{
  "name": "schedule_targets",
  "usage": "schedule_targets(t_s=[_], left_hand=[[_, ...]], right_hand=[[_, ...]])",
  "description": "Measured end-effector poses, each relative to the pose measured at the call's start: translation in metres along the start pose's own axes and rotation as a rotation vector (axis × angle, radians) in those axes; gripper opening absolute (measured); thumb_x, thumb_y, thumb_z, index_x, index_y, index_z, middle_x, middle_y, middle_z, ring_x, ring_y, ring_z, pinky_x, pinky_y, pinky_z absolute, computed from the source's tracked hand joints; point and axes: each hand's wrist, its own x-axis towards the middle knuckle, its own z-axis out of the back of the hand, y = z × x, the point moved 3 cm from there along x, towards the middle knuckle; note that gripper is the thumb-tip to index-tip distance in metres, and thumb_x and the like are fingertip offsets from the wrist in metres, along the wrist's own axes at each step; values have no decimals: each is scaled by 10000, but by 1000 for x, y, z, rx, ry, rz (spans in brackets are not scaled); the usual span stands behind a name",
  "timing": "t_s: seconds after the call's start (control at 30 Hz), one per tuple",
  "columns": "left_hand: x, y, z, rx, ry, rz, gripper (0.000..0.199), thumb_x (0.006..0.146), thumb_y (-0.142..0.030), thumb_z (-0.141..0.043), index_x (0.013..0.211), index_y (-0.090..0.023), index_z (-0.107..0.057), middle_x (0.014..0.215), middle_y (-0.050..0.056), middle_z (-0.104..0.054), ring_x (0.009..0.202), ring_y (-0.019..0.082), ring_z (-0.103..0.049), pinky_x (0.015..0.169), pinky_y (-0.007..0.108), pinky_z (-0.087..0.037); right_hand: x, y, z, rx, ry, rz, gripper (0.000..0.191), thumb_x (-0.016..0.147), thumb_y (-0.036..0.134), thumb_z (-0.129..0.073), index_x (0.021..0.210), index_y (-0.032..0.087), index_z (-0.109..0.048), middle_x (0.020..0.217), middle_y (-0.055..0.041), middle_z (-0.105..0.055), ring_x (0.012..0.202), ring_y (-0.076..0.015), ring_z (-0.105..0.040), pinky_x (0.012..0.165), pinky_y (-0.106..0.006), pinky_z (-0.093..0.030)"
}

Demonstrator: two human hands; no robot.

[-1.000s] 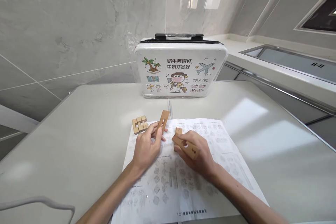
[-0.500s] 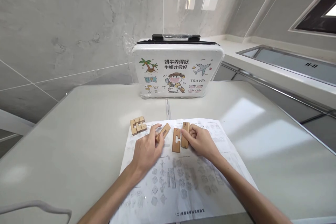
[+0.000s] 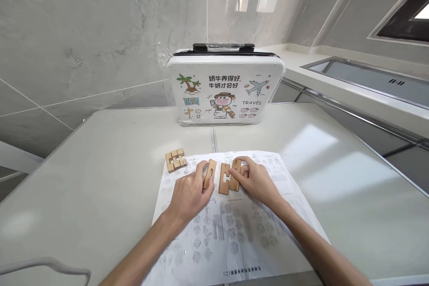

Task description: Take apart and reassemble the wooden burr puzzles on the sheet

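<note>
My left hand [image 3: 191, 190] grips a wooden puzzle piece with a slot [image 3: 210, 172] by its ends, tilted over the paper. Beside it, a notched wooden piece [image 3: 223, 187] lies flat on the printed sheet [image 3: 248, 250]. My right hand [image 3: 256, 178] has thumb and fingers closed on another wooden piece [image 3: 235, 183], which bears a dark mark near its top. That piece rests close against the notched one, with a small opening between them. Farther left, several more notched wooden pieces [image 3: 175, 160] lie together at the sheet's upper left corner.
A white cartoon-printed case [image 3: 261, 67] in clear plastic wrap stands at the back of the pale table [image 3: 110, 178]. A grey cord [image 3: 47, 262] lies at the lower left. Tiled wall [image 3: 100, 31] rises behind; a counter with a glass-topped inset [image 3: 375, 80] is on the right.
The slotted piece in my left hand has turned more upright, its slot now facing me more. My right hand has shifted its piece slightly downward, nearer the notched piece.
</note>
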Motion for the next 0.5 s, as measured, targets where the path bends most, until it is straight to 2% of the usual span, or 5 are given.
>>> schedule_targets(t_s=[0.2, 0.37, 0.5], left_hand=[[1, 0, 0, 77, -3, -68, 331, 1053, -289, -413, 1362, -174, -429, 601, -76, -558, 481, 166, -572, 497, 263, -337], [0, -2, 1, 72, 29, -103, 363, 1056, -288, -408, 1399, -169, -426, 642, -47, -607, 527, 184, -611, 508, 263, -388], [0, -4, 2, 78, 36, -144, 382, 1057, -268, -400, 1420, -153, -422, 643, -42, -622, 560, 198, -636, 512, 275, -406]], right_hand=[[-4, 6, -4, -94, -9, 5, 314, 1016, 462, -530, 1217, 243, -632, 639, 38, -647, 631, -239, -648, 613, -311, -406], [-4, 5, -11, -223, -58, 65, 305, 1050, 408, -484, 1243, 219, -625, 620, 34, -625, 591, -221, -631, 566, -287, -336], [-6, 4, -18, -331, -74, 111, 337, 1086, 391, -432, 1297, 197, -609, 642, 14, -665, 607, -231, -657, 556, -288, -320]])
